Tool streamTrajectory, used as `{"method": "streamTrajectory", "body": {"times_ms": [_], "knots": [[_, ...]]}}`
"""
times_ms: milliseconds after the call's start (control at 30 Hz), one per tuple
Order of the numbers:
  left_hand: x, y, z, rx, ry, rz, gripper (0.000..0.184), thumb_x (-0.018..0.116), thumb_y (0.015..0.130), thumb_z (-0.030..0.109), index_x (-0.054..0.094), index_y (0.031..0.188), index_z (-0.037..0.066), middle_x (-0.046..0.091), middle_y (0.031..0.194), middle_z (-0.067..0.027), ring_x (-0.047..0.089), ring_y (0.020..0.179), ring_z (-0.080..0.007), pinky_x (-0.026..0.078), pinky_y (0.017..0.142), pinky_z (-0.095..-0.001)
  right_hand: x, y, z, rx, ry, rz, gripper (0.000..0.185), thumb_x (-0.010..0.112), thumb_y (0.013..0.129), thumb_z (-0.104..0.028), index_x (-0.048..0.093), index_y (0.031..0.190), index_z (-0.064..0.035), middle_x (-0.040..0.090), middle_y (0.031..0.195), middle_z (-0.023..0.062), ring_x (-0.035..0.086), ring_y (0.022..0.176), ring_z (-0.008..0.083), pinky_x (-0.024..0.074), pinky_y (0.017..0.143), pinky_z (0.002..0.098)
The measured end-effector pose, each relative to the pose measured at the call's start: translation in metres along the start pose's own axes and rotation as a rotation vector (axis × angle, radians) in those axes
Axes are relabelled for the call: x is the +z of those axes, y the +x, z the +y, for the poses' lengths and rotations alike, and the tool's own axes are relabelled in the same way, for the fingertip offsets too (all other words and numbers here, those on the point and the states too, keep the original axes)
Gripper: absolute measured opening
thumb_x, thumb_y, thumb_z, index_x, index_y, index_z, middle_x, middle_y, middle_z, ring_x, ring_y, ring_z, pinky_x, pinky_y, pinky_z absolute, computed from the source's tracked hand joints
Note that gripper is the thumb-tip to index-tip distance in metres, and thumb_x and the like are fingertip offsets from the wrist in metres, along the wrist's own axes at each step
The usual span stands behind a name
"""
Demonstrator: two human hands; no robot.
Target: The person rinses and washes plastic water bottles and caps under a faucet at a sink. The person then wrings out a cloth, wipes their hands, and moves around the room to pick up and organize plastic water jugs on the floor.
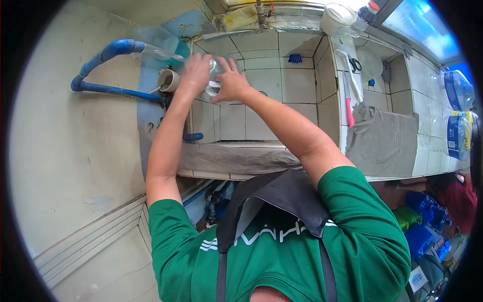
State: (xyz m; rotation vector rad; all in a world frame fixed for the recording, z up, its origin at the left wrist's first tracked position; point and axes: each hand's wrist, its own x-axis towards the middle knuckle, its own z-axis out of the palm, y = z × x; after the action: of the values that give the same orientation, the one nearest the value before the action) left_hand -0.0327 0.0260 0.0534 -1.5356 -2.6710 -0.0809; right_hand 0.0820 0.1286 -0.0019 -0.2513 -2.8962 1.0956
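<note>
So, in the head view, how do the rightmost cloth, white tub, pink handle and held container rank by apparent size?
1. Rightmost cloth
2. White tub
3. Pink handle
Held container: partly covered, so unranked.

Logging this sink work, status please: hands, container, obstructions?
Right hand holding clear labelled container; left hand blurred beside it, grip unclear. Container over tiled sink. Blue pipe left, nothing visibly blocking.

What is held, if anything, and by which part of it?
A clear container, by its side, in the right hand; the left hand is too blurred to tell.
</note>
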Motion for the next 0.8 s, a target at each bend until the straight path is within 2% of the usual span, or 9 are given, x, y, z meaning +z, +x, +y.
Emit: {"method": "streamTrajectory", "body": {"times_ms": [67, 167, 200, 300, 433, 567, 733, 800], "knots": [[0.012, 0.003, -0.001, 0.035, 0.051, 0.071, 0.023, 0.059, 0.09, 0.016, 0.054, 0.107, 0.001, 0.058, 0.104, -0.0241, 0.059, 0.098, -0.0421, 0.048, 0.083, -0.0501, -0.003, 0.001, 0.004, 0.021, 0.022, -0.001, 0.066, 0.083, 0.051, -0.044, 0.072, 0.111, -0.0191, 0.019, 0.156, 0.0116, 0.014, 0.143, 0.0446, 0.0314, 0.1, 0.0712], [0.023, 0.013, -0.005, -0.137, 0.107, 0.035, 0.031, 0.052, 0.094, 0.029, 0.055, 0.108, 0.001, 0.063, 0.1, -0.0209, 0.062, 0.1, -0.0388, 0.05, 0.081, -0.049, -0.007, 0.001, 0.01, 0.046, 0.065, -0.033, 0.067, 0.083, 0.051, -0.046, 0.072, 0.11, -0.0179, 0.018, 0.157, 0.0087, 0.013, 0.144, 0.0437, 0.0299, 0.101, 0.0718], [0.017, 0.018, -0.002, -0.132, 0.111, 0.044, 0.031, 0.052, 0.094, 0.029, 0.055, 0.108, 0.001, 0.063, 0.1, -0.0209, 0.062, 0.1, -0.0388, 0.05, 0.081, -0.049, -0.011, 0.003, 0.009, 0.044, 0.062, -0.022, 0.067, 0.083, 0.051, -0.046, 0.072, 0.11, -0.0179, 0.018, 0.157, 0.0087, 0.013, 0.144, 0.0437, 0.0299, 0.101, 0.0718], [-0.004, 0.023, 0.016, -0.347, 0.042, -0.138, 0.039, 0.046, 0.097, 0.036, 0.059, 0.105, 0.0, 0.065, 0.1, -0.0263, 0.062, 0.1, -0.0422, 0.05, 0.084, -0.0474, -0.01, 0.004, 0.0, -0.051, -0.082, -0.058, 0.064, 0.082, 0.051, -0.044, 0.073, 0.109, -0.0181, 0.015, 0.158, 0.0078, 0.013, 0.144, 0.0425, 0.0272, 0.103, 0.0727], [-0.005, 0.031, 0.016, -0.425, 0.117, -0.239, 0.052, 0.037, 0.098, 0.044, 0.066, 0.108, 0.002, 0.067, 0.106, -0.0235, 0.064, 0.102, -0.0401, 0.05, 0.088, -0.0472, -0.003, 0.008, -0.009, -0.053, -0.08, -0.042, 0.068, 0.085, 0.051, -0.047, 0.072, 0.113, -0.0219, 0.014, 0.159, 0.0065, 0.014, 0.145, 0.0406, 0.0274, 0.105, 0.0702], [-0.015, 0.04, 0.013, -0.526, 0.169, -0.384, 0.054, 0.037, 0.097, 0.046, 0.07, 0.109, 0.005, 0.067, 0.113, -0.0187, 0.063, 0.108, -0.0343, 0.05, 0.091, -0.0428, -0.006, 0.014, -0.011, -0.032, -0.122, -0.139, 0.066, 0.086, 0.051, -0.046, 0.073, 0.112, -0.0238, 0.012, 0.159, 0.0054, 0.013, 0.145, 0.0397, 0.0279, 0.106, 0.068], [-0.021, 0.044, 0.006, -0.595, 0.139, -0.396, 0.059, 0.033, 0.097, 0.053, 0.07, 0.111, 0.009, 0.064, 0.119, -0.0178, 0.06, 0.115, -0.0328, 0.048, 0.094, -0.0397, -0.011, 0.008, -0.014, -0.041, -0.141, -0.12, 0.064, 0.086, 0.052, -0.044, 0.073, 0.112, -0.0247, 0.012, 0.16, 0.0044, 0.011, 0.146, 0.0391, 0.0288, 0.106, 0.0661], [-0.037, 0.045, 0.001, -0.628, 0.101, -0.427, 0.049, 0.04, 0.096, 0.044, 0.069, 0.113, 0.007, 0.063, 0.121, -0.0181, 0.058, 0.116, -0.0333, 0.046, 0.096, -0.0407, -0.013, 0.009, -0.014, -0.042, -0.166, -0.142, 0.065, 0.086, 0.053, -0.044, 0.072, 0.113, -0.0253, 0.013, 0.159, 0.0044, 0.012, 0.145, 0.0391, 0.0287, 0.107, 0.0653]]}}
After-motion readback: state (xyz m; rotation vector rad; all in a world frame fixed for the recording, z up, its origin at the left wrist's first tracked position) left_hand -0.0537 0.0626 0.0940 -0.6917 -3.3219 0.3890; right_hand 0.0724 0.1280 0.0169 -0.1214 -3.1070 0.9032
